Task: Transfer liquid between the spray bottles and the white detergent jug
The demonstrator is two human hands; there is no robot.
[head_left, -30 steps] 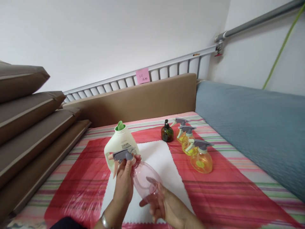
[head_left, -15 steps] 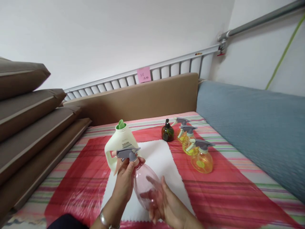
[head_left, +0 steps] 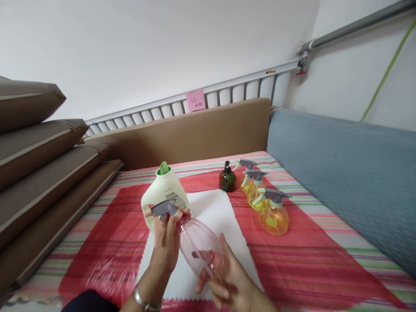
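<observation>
A clear pink spray bottle [head_left: 202,240] with a grey trigger head is held at a tilt above a white scalloped-edge mat [head_left: 208,208]. My left hand [head_left: 169,240], silver bracelet at its wrist, closes round the collar just below the trigger head. Cupped about the lower body and base is my right hand [head_left: 235,277]; its fingers show through the plastic. A straight tube runs down inside the bottle, and I see no liquid in it. Right behind the trigger head stands a pale green jug [head_left: 172,186] with a green open spout.
To the right stand several yellow-orange spray bottles [head_left: 274,219] in a row. Near them is a dark pump bottle [head_left: 227,179]. Red plastic sheeting [head_left: 286,260] covers striped cloth. Brown cushions [head_left: 42,173] are stacked at left; a blue padded surface [head_left: 341,164] borders the right.
The pink spray bottle has tipped further, its head shifting slightly left. The inner tube now shows plainly through the body. Both hands keep their hold.
</observation>
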